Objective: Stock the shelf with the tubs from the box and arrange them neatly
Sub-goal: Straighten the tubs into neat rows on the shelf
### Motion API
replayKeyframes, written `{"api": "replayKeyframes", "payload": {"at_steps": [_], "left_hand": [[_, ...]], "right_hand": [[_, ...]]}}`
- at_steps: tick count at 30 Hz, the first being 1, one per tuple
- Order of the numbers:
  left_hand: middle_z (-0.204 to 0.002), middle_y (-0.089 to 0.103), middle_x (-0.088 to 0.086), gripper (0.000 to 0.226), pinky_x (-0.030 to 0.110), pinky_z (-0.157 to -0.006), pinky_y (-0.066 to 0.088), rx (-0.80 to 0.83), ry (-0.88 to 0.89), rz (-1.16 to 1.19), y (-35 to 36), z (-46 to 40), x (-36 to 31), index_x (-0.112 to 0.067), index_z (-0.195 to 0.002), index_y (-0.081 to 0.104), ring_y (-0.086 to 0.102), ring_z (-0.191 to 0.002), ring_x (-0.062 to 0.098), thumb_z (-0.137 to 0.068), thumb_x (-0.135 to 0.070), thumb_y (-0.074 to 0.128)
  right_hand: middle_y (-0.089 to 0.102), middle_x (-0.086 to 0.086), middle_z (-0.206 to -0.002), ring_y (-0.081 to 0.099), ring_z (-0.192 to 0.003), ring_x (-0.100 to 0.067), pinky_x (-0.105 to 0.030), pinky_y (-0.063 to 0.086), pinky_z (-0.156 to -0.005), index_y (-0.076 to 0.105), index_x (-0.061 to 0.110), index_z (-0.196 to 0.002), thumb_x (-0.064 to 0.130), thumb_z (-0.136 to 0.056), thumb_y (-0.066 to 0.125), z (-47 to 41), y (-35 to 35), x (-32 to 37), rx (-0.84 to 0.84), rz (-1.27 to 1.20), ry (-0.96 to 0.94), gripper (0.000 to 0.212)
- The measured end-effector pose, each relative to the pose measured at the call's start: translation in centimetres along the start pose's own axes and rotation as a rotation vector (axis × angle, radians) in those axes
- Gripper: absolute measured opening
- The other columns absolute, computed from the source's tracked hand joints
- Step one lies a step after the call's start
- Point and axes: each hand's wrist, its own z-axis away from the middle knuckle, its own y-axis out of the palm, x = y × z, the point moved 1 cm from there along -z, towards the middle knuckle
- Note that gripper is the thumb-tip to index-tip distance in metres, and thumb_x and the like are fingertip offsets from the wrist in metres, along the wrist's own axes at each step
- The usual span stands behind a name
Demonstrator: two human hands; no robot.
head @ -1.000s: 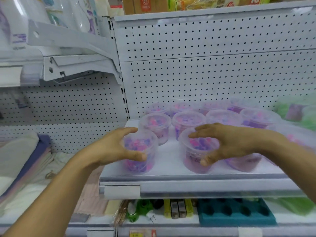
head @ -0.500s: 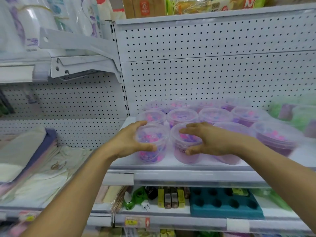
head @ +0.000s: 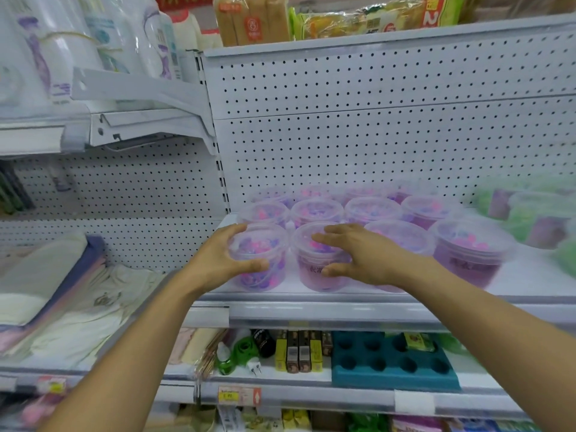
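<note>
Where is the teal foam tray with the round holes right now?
In the head view, the teal foam tray with round holes lies on the lower shelf, below the clear plastic tubs of pink and purple beads, just right of the upright yellow-and-black packets.

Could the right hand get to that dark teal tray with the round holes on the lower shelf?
Probably yes. The right hand grips a front tub, but the teal tray sits at the open shelf front below, nothing blocking it.
</note>
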Motion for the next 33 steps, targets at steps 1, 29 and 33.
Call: {"api": "replayKeyframes", "payload": {"at_steps": [1, 29, 33], "left_hand": [[-0.138, 0.041, -0.014, 0.098, 0.023, -0.094, 0.031, -0.005, -0.017, 0.008, -0.1, 0.0, 0.0, -0.033, -0.137, 0.044, 0.038, -0.117, 0.002, -0.051, -0.053, 0.085], [-0.142, 0.048, -0.012, 0.049, 0.038, -0.118, 0.0, 0.057, 0.5, -0.499, 14.7, -1.0, -12.3, -0.035, -0.13, 0.051, 0.037, -0.134, 0.007, -0.086, -0.056, 0.057], [-0.131, 0.056, -0.015, 0.042, 0.036, -0.119, 0.006, 0.039, 0.482, -0.479, 14.7, -1.5, -12.2, -0.036, -0.12, 0.057, 0.044, -0.128, 0.006, -0.083, -0.055, 0.062]], "right_hand": [[0.026, 0.006, -0.156, 0.022, -0.141, -0.017, -0.038, 0.032, -0.107, 0.03, 0.04, -0.145, 0.052, -0.084, 0.061, -0.1, 0.0, 0.0, 0.005, 0.002, -0.002, 0.069], [0.041, -0.017, -0.147, 0.031, -0.14, -0.025, -0.038, 0.026, -0.112, 0.051, 0.036, -0.133, 0.025, -0.081, 0.073, 13.4, -3.6, -14.6, -0.228, -0.098, 0.385, 0.057], [0.043, -0.016, -0.145, 0.033, -0.138, -0.028, -0.039, 0.027, -0.11, 0.052, 0.038, -0.132, 0.027, -0.081, 0.072, 13.3, -3.6, -14.8, -0.235, -0.095, 0.393, 0.056]]}}
